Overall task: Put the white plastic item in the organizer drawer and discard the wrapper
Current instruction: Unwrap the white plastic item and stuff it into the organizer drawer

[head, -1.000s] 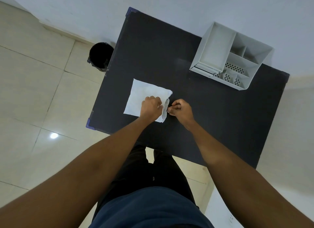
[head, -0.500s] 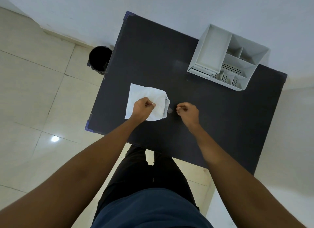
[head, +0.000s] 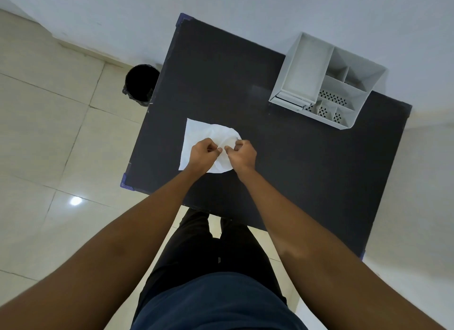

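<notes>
The wrapper is spread on the bench toward its near left side, with the left hand and right hand set on it side by side. The organizer is placed at the far right corner. A bin is stood on the floor left of the bench

Both forearms are bare from the lower edge of the view up to the wrists, with no sleeve, watch or band showing on either. The left hand and the right hand carry no rings or gloves. A dark navy top covers the torso, and below it hang black trousers, plain, with the two legs parted by a narrow gap.
</notes>
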